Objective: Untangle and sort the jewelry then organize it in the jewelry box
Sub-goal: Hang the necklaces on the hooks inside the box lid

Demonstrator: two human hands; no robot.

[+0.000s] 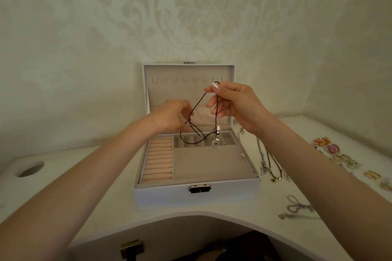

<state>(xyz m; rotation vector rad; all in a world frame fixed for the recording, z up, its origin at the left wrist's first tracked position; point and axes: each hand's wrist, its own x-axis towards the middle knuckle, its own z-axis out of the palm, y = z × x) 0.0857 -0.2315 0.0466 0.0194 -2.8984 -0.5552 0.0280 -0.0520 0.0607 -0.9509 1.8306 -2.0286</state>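
Cord necklace (pixel 216 122) pinched by left hand (pixel 170 116) and right hand (pixel 235 104), over open jewelry box (pixel 169 196) near table (pixel 250 226) edge

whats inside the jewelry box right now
Peach ring rolls, a bare flat tray and small divided slots; no jewelry shows in them. The pendant of the cord necklace, pinched by the left hand and right hand, hides part of the slots.

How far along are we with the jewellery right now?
Done: the white jewelry box is open, and pieces lie spread apart on the white table to its right. In hand: the left hand and right hand pinch a dark cord necklace with a silvery pendant above the box. Left: chains and cord necklaces, pink and gold earrings and silver pieces are outside; no jewellery shows in the compartments.
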